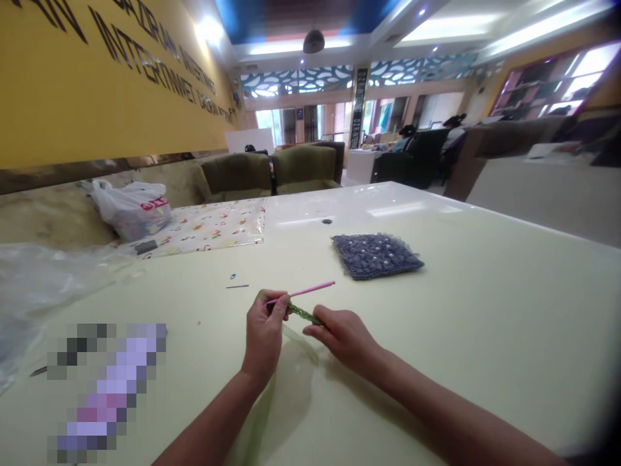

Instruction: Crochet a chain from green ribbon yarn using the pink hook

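My left hand (266,330) is closed in a pinch on one end of a narrow green crocheted strip and on a pink crochet hook (313,288), whose shaft points up to the right. The green strip (305,314) stretches between both hands. Its other end is pinched between the thumb and fingers of my right hand (343,333). A sheer green ribbon (262,414) hangs below my left hand toward the front edge of the view. Beyond my right hand, a dark blue crocheted piece with pearl-like beads (377,256) lies flat on the table.
A small purple stick (237,286) and a blue ring-like item (233,276) lie beyond my left hand. Clear plastic (33,298) covers the table's left side. A white bag (136,210) stands at the back left. Pixelated items lie front left. Armchairs (305,169) stand behind the table (485,310).
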`<move>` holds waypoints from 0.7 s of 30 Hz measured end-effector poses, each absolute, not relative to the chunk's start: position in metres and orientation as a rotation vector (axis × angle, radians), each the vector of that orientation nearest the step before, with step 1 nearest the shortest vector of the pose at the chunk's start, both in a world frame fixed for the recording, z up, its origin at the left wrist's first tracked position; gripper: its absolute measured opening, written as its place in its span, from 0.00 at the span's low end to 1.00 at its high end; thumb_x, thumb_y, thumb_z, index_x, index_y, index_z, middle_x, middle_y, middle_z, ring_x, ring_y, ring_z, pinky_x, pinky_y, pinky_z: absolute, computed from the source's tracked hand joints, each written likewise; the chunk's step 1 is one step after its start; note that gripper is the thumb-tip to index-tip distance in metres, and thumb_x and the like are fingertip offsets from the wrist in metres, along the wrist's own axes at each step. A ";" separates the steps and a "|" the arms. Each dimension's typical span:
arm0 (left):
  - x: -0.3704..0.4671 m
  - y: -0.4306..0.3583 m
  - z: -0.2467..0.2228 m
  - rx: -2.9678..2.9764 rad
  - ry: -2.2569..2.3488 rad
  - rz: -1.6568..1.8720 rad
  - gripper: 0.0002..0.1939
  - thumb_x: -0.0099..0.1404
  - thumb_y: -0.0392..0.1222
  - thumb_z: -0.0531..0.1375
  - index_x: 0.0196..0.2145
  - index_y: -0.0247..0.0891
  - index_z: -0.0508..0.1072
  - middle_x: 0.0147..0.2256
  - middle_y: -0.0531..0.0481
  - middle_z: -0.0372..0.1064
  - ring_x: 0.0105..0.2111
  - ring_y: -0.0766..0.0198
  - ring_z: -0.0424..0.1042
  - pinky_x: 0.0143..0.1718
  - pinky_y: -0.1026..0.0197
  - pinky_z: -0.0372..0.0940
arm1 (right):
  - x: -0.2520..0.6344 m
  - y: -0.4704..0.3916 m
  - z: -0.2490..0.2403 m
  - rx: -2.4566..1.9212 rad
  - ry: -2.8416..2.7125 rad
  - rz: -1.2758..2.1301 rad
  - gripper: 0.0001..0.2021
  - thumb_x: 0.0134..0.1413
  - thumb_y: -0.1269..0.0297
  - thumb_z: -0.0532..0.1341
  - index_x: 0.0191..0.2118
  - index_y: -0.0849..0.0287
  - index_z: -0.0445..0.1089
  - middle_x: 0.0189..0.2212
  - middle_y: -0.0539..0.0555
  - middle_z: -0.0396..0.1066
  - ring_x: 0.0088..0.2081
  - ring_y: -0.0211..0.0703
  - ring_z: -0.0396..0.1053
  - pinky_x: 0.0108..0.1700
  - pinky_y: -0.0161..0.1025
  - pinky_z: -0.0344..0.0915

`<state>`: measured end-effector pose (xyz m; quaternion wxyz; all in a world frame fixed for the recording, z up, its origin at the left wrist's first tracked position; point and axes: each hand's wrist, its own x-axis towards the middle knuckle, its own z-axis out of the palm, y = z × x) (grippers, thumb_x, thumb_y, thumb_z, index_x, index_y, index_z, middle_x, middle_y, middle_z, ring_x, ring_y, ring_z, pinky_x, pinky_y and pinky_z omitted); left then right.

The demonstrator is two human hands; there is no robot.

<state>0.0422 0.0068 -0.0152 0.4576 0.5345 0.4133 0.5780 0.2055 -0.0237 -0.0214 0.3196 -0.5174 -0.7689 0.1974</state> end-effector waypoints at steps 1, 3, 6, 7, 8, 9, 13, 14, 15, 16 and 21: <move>0.042 0.007 -0.015 1.279 1.000 1.424 0.09 0.63 0.46 0.62 0.35 0.37 0.70 0.26 0.56 0.66 0.28 0.70 0.64 0.32 0.65 0.60 | 0.207 -0.023 -0.021 -1.371 -2.053 0.461 0.14 0.60 0.56 0.57 0.27 0.58 0.59 0.19 0.47 0.59 0.22 0.35 0.53 0.27 0.34 0.45; 0.042 0.008 -0.013 1.212 0.941 1.411 0.09 0.62 0.45 0.62 0.35 0.37 0.70 0.25 0.56 0.65 0.27 0.71 0.62 0.31 0.66 0.59 | 0.209 -0.022 -0.021 -1.361 -2.052 0.479 0.16 0.60 0.53 0.56 0.27 0.58 0.61 0.19 0.47 0.59 0.22 0.35 0.53 0.27 0.35 0.45; 0.041 0.006 -0.008 1.219 0.817 1.291 0.08 0.62 0.44 0.63 0.34 0.37 0.70 0.24 0.57 0.62 0.25 0.72 0.59 0.29 0.67 0.56 | 0.214 -0.018 -0.018 -1.182 -1.875 0.833 0.18 0.54 0.46 0.61 0.37 0.58 0.67 0.24 0.48 0.62 0.27 0.38 0.60 0.29 0.34 0.54; 0.040 0.005 -0.007 1.242 0.777 1.229 0.08 0.62 0.44 0.63 0.33 0.36 0.70 0.24 0.57 0.62 0.25 0.72 0.59 0.28 0.67 0.56 | 0.216 -0.017 -0.016 -1.066 -1.810 0.944 0.20 0.53 0.45 0.62 0.40 0.58 0.67 0.27 0.49 0.64 0.30 0.39 0.62 0.31 0.34 0.57; 0.040 0.004 -0.005 1.267 0.744 1.168 0.09 0.62 0.44 0.63 0.32 0.36 0.70 0.24 0.57 0.62 0.25 0.72 0.59 0.28 0.67 0.56 | 0.218 -0.017 -0.014 -0.961 -1.760 1.008 0.21 0.53 0.44 0.61 0.41 0.59 0.67 0.29 0.50 0.65 0.32 0.40 0.63 0.33 0.35 0.59; 0.039 0.003 -0.004 1.291 0.716 1.118 0.09 0.62 0.43 0.63 0.32 0.36 0.70 0.25 0.56 0.63 0.25 0.72 0.60 0.28 0.67 0.56 | 0.219 -0.018 -0.011 -0.888 -1.715 1.039 0.20 0.56 0.45 0.59 0.40 0.59 0.68 0.30 0.50 0.65 0.33 0.40 0.64 0.34 0.35 0.60; 0.040 0.000 -0.002 1.335 0.649 1.014 0.10 0.62 0.43 0.64 0.39 0.38 0.71 0.25 0.57 0.62 0.25 0.72 0.60 0.29 0.66 0.57 | 0.219 -0.026 -0.001 -0.873 -1.693 0.896 0.11 0.62 0.58 0.58 0.34 0.59 0.69 0.29 0.50 0.67 0.31 0.38 0.64 0.34 0.35 0.60; 0.040 -0.001 -0.001 1.331 0.644 1.006 0.13 0.62 0.42 0.64 0.44 0.39 0.71 0.25 0.57 0.62 0.25 0.72 0.61 0.29 0.65 0.57 | 0.218 -0.028 0.001 -0.885 -1.714 0.815 0.09 0.62 0.60 0.58 0.34 0.59 0.70 0.29 0.50 0.67 0.31 0.38 0.64 0.34 0.35 0.60; 0.040 -0.001 -0.001 1.319 0.643 1.001 0.17 0.62 0.42 0.64 0.48 0.40 0.70 0.26 0.57 0.62 0.25 0.71 0.61 0.29 0.65 0.57 | 0.217 -0.029 0.003 -0.888 -1.738 0.732 0.08 0.62 0.63 0.58 0.34 0.59 0.71 0.29 0.50 0.67 0.31 0.38 0.65 0.35 0.35 0.60; 0.040 -0.001 -0.001 1.298 0.638 0.995 0.20 0.61 0.41 0.64 0.51 0.40 0.69 0.27 0.56 0.63 0.26 0.71 0.62 0.30 0.65 0.58 | 0.216 -0.030 0.004 -0.883 -1.762 0.658 0.07 0.62 0.64 0.58 0.34 0.59 0.72 0.29 0.51 0.68 0.31 0.37 0.65 0.35 0.35 0.61; 0.038 0.000 0.002 1.148 0.549 0.915 0.27 0.60 0.37 0.64 0.57 0.42 0.67 0.35 0.51 0.69 0.34 0.67 0.67 0.41 0.60 0.61 | 0.218 -0.027 0.004 -0.836 -1.771 0.512 0.09 0.62 0.70 0.56 0.35 0.58 0.74 0.28 0.51 0.68 0.29 0.37 0.66 0.32 0.35 0.61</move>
